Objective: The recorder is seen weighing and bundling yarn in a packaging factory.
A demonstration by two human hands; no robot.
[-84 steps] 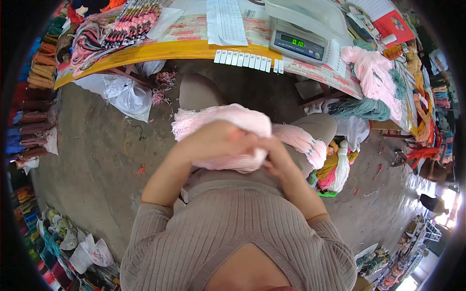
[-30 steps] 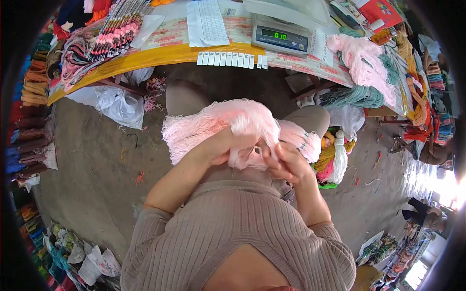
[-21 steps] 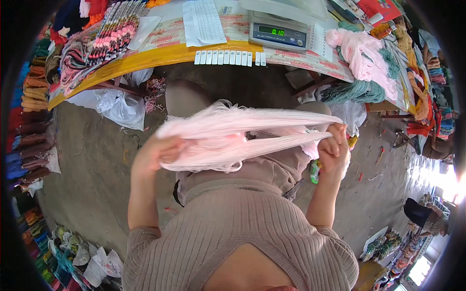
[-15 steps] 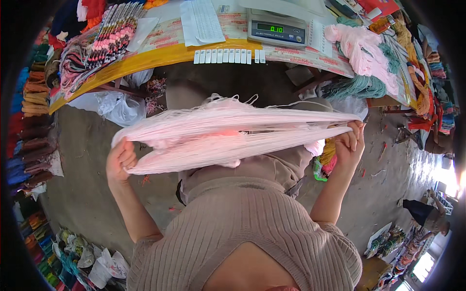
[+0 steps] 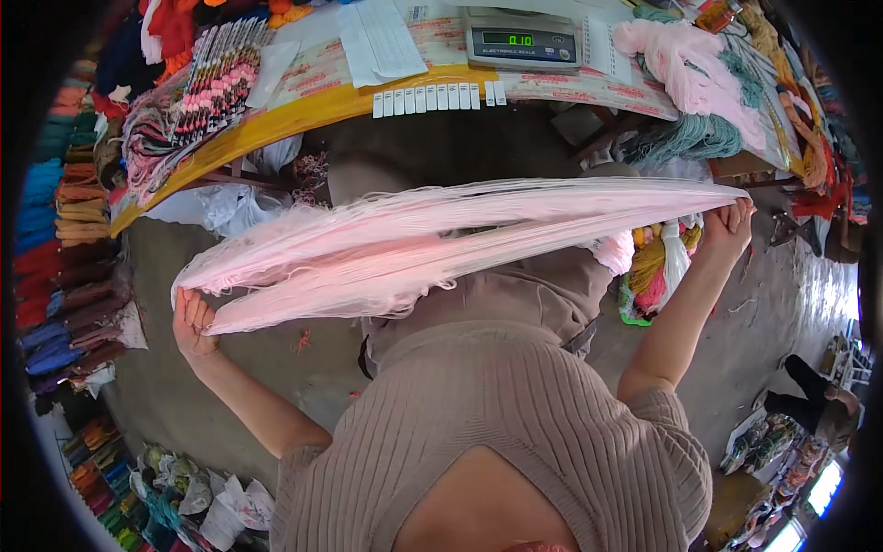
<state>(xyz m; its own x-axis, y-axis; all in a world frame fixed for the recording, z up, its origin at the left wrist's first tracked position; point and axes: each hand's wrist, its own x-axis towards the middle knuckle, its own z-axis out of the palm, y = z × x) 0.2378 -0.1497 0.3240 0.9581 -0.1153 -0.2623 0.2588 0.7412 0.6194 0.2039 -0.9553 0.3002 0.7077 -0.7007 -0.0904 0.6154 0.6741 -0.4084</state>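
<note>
A large loop of pale pink yarn (image 5: 395, 221) is stretched across in front of me, above my lap. Its left end is hooked round my left hand (image 5: 195, 322), whose fingers are curled closed on the strands. My right hand (image 5: 728, 225) grips the other end, higher up and farther out. Between the hands the skein splits into an upper and a lower band, with loose strands fraying at the left and along the lower band. More pink yarn (image 5: 614, 250) hangs near my right knee, beside mustard, white and bright pink bundles (image 5: 664, 262).
The table (image 5: 303, 97) ahead bears a digital scale (image 5: 522, 41), paper sheets (image 5: 382, 41), striped skeins (image 5: 221, 74), and pink yarn (image 5: 685, 69) over teal yarn (image 5: 704, 138). White labels (image 5: 432, 97) line its edge. Stacked coloured yarn (image 5: 83, 207) stands at left. Another person (image 5: 823, 405) is at far right.
My hands have moved farther apart, the left one outward and slightly down, the right one outward and up. The pink loop is pulled longer and its bands lie closer together.
</note>
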